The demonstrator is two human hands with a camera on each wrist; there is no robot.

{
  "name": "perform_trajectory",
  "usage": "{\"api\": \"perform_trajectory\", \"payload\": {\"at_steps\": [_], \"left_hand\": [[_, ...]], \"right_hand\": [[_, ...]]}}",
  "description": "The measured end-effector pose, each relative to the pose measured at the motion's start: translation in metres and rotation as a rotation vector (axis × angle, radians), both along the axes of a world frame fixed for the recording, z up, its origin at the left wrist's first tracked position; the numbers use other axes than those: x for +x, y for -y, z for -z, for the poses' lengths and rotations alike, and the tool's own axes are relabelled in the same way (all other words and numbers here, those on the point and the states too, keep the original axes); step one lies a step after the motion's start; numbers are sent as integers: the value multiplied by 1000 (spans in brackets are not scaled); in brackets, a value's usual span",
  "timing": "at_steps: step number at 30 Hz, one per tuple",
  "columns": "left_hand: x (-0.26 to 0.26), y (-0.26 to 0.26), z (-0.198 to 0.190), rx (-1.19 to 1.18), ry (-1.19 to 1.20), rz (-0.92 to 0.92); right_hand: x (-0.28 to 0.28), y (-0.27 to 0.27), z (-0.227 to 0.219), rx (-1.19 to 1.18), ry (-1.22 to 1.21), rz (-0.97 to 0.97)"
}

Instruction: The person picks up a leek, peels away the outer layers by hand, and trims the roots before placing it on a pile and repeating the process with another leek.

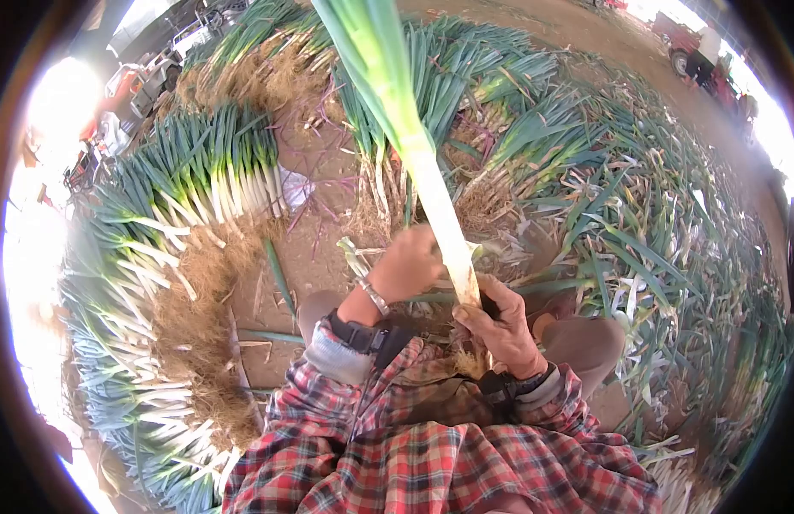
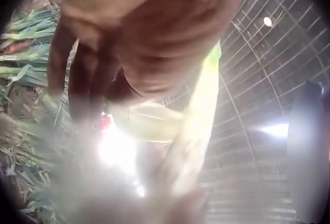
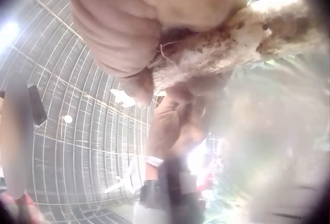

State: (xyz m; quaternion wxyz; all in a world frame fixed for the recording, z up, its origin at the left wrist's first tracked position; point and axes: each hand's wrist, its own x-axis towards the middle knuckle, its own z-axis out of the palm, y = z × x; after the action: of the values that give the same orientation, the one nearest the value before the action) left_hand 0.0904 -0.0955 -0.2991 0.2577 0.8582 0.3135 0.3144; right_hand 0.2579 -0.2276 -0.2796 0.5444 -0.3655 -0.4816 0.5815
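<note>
A long leek (image 1: 431,184) stands upright in front of me, white stalk below and green leaves rising out of the head view. My right hand (image 1: 500,325) grips its lower end just above the dirty roots (image 3: 232,54). My left hand (image 1: 410,261) is curled against the white stalk a little higher, pinching a loose outer skin (image 2: 149,123). In the right wrist view the left forearm with its bracelet (image 3: 153,160) shows behind the root end. Both sleeves are red plaid.
Rows of stacked leeks (image 1: 191,188) curve along the left and the back. Loose green trimmings (image 1: 637,248) cover the ground on the right. Bare dirt (image 1: 315,248) lies ahead of my knees. A netted greenhouse roof (image 2: 258,69) arches overhead.
</note>
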Motion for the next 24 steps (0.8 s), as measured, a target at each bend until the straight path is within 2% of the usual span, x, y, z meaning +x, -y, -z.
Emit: {"api": "perform_trajectory", "payload": {"at_steps": [1, 3, 5, 7, 8, 9, 10, 11, 14, 17, 19, 20, 21, 23, 24], "left_hand": [[-4, 1, -17, -1, -8, 13], [-9, 7, -75, -483, 360, -392], [-10, -2, -92, -671, 1121, -162], [0, 7, -118, -670, 1031, -114], [5, 8, -122, -664, 952, -58], [-5, 3, -121, -718, 934, 81], [-10, -7, -116, -814, 1033, 213], [-11, -13, -111, -903, 1133, 349], [-3, -2, -117, -997, 1147, 297], [-17, -13, -106, -921, 1078, 200], [-26, -24, -101, -933, 1083, 206], [-30, -28, -98, -958, 1125, 254], [-34, -31, -96, -980, 1166, 304], [-49, -40, -99, -928, 1176, 274], [-67, -56, -97, -927, 1221, 310]], "right_hand": [[-1, -1, -1, 110, 259, 121], [-4, -1, 8, 33, 167, 143], [-11, -2, 16, 297, 498, 331], [-16, -1, 6, 216, 576, 295], [-17, -4, 4, 142, 359, 133], [-18, -6, 3, 63, 139, -23], [-18, -7, -5, 20, -33, -96], [-16, -16, -11, 59, -61, -118], [-21, -36, -20, 154, -167, -100], [-22, -42, -32, -3, 78, -30], [-21, -48, -27, 471, 340, 68], [-23, -45, -24, 348, 186, 30], [-20, -42, -22, 342, 185, 23], [-1, -35, -17, 133, -72, -142], [12, -28, -8, 165, -1, -109]]}}
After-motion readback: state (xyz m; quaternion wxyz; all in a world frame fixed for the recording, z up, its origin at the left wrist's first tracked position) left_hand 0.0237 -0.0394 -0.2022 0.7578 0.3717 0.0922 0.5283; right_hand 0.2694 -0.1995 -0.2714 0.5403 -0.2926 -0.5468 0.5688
